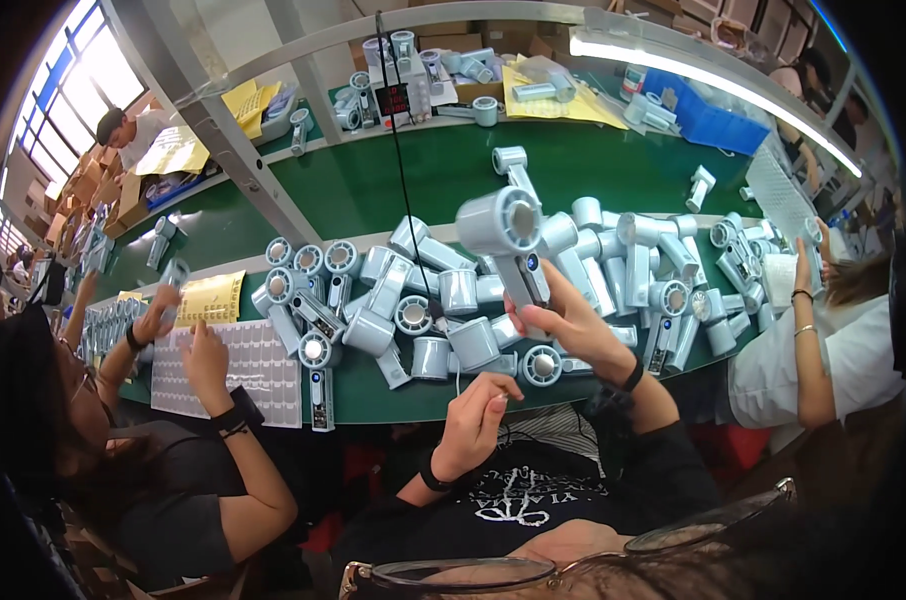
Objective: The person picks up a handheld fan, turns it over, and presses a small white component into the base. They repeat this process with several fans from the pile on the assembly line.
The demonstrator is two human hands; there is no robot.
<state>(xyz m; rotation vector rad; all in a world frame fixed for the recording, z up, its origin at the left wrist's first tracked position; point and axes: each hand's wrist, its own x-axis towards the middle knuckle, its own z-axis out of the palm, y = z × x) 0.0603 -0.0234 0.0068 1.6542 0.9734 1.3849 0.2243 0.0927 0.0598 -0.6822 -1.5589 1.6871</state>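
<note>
In my raised right hand (576, 322) is a pale blue handheld fan (499, 222), gripped by its handle with the round head up. A small dark display panel shows on the handle. My left hand (473, 424) is lower, near the table's front edge, its fingers curled together; what they hold, if anything, is hidden. A thin white cable (459, 386) runs down beside that hand. Around and behind both hands lies a heap of similar fans (457, 291), tumbled in all directions on the green table. One fan (541, 366) lies close to my left hand, its round face showing.
A black cable (405, 180) hangs from above into the heap. At the left, a co-worker (213, 365) sits by a grey-white sticker sheet (268, 365); another person (793, 340) works at the right. Behind stand a blue bin (708, 120) and a small box with a red display (393, 99).
</note>
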